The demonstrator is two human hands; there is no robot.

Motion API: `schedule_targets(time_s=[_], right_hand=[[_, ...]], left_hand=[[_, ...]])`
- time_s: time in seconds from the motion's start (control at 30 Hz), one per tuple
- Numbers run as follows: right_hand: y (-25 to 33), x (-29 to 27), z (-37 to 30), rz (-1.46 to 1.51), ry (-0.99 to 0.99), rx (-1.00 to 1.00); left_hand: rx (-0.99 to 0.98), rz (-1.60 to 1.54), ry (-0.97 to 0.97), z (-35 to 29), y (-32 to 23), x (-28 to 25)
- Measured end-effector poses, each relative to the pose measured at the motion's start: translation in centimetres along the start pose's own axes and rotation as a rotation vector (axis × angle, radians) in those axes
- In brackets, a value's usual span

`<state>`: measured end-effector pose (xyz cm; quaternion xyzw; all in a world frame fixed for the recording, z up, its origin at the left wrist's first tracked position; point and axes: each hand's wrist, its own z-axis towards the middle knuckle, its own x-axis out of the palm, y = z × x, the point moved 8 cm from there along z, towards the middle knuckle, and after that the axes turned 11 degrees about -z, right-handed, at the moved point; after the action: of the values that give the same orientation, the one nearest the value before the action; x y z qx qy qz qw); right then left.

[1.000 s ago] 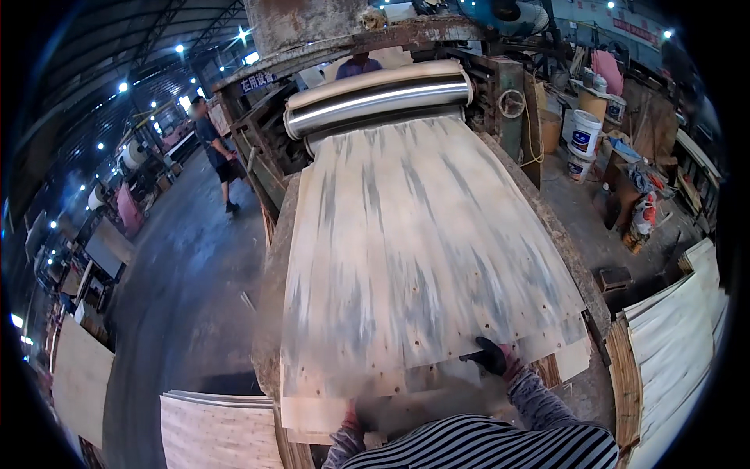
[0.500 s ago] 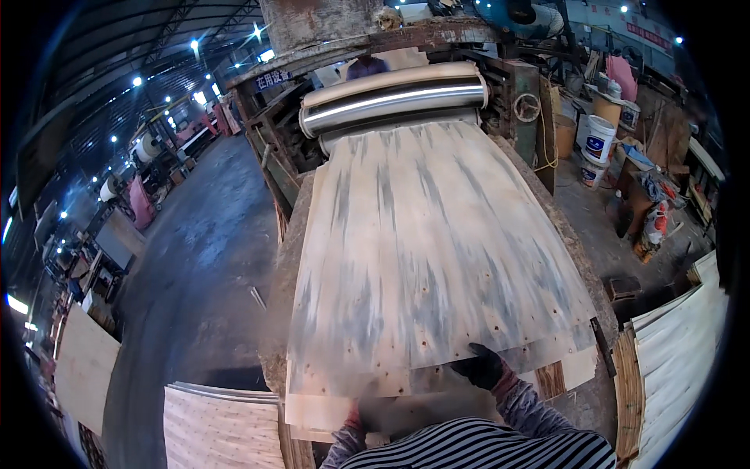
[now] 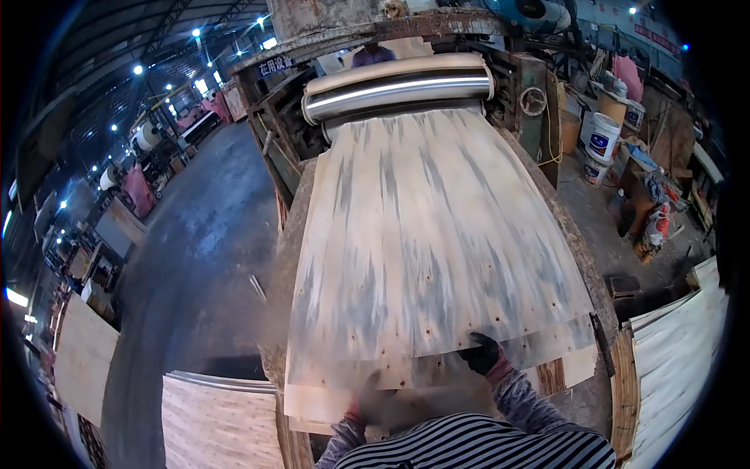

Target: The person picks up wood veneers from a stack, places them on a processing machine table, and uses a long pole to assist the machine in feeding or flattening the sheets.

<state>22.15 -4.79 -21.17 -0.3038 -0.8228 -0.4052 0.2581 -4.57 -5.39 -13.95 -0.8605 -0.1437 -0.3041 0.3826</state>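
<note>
Right fingers: my dark-gloved right hand (image 3: 484,356) is at the near edge of a broad, thin sheet of pale cream wood veneer (image 3: 422,234); finger and thumb look apart, but I cannot tell whether they pinch it.
Left fingers: my left hand (image 3: 376,397) is a blur near that same edge; I cannot tell whether its fingers are spread or closed.
Cuffs: pinkish red, below mottled greyish-purple sleeves (image 3: 523,399).
Veneer face: long, feathery grey streaks run lengthwise, darkest in the nearer half, with small brown knots dotted toward my end.
Veneer place: it lies over other pale sheets (image 3: 312,401) that stick out at my end, on a rough brown table (image 3: 300,219); its far end meets the machine's rollers.
Rollers: a shiny metal cylinder (image 3: 398,92) below a pale one (image 3: 391,71), in a rusty frame with a round metal handwheel (image 3: 533,102).
Beyond rollers: a person (image 3: 373,54), partly hidden.
Side stacks: pale wood sheets at lower left (image 3: 219,422) and lower right (image 3: 680,344).
</note>
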Motion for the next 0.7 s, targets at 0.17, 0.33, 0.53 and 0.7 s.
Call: schedule_targets(time_s=[0.17,0.33,0.53,0.7], right_hand=[[-1.5,-3.5,1.4,-0.041,-0.15,0.009],[-1.2,-2.1,1.0,0.095,-0.109,-0.009],[-0.2,0.8,-0.8,0.131,-0.089,-0.037],[-0.4,-0.8,0.1,0.078,-0.088,-0.029]], left_hand=[[-0.054,-0.176,-0.082,-1.0,-0.4,1.6],[-0.221,-0.402,-0.009,-0.8,0.5,1.5],[-0.231,-0.406,-0.011,-1.4,0.5,2.2],[-0.252,-0.429,-0.001,-1.7,0.3,2.6]])
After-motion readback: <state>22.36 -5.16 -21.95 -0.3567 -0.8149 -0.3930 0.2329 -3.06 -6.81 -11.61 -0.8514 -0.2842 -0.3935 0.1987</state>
